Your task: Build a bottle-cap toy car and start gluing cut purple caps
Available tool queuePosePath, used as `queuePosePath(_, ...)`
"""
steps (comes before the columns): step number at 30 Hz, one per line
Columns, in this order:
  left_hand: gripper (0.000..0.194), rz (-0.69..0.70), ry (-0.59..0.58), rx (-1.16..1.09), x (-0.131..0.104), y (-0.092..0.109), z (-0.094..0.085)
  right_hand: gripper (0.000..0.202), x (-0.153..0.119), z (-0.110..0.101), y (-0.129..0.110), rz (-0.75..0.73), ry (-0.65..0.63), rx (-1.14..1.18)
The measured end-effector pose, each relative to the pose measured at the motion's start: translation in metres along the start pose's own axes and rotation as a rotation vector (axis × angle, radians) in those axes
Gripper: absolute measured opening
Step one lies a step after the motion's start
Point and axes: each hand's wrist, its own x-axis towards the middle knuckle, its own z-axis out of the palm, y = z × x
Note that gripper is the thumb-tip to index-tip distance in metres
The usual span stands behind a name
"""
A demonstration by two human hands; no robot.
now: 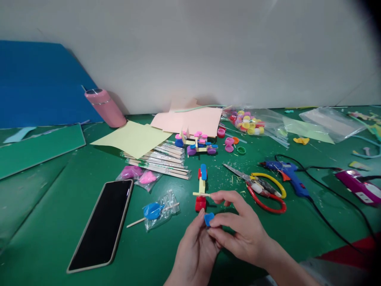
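A small piece of blue modelling clay [209, 219] sits between my two hands, low in the head view. My left hand [196, 248] holds it from the left, with the thumb against its edge. My right hand [242, 226] pinches it from the right, and the index finger reaches forward to the end of a thin stick [200, 194]. That stick lies across a little toy car [202, 185] with red wheels, a pale stick body and a blue clay part at its far end. Left of my hands lies a clear bag of blue clay [153, 210] with a wooden stick through it.
A phone [101, 224] lies at left. Scissors [262, 188] and a blue glue gun [287, 172] with its cord are at right. Behind are bundled sticks [162, 161], another small clay car [202, 149], bottle caps [229, 145], paper sheets [131, 139] and a pink bottle [107, 108].
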Motion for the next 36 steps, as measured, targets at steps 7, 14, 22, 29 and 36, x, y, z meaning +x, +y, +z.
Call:
queuePosePath(7, 0.012, 0.035, -0.013, 0.005, 0.001, 0.000, -0.001, 0.012, 0.000, 0.000, -0.002, 0.009, 0.025, -0.032)
queuePosePath(14, 0.010, 0.016, -0.033, -0.012, 0.000, 0.000, -0.004, 0.012, 0.001, -0.001, -0.003, 0.019, 0.010, -0.068)
queuePosePath(22, 0.008, -0.024, -0.067, -0.053, -0.001, -0.002, -0.007, 0.009, 0.000, 0.003, 0.000, -0.027, 0.034, -0.074)
queuePosePath(29, 0.009, -0.041, -0.167, -0.044, 0.001, -0.002, -0.011, 0.010, 0.001, 0.001, 0.000, -0.110, 0.039, -0.070)
queuePosePath(36, 0.010, -0.018, -0.150, 0.009, -0.001, -0.001, -0.012, 0.009, 0.000, 0.001, -0.002, -0.085, 0.049, -0.060)
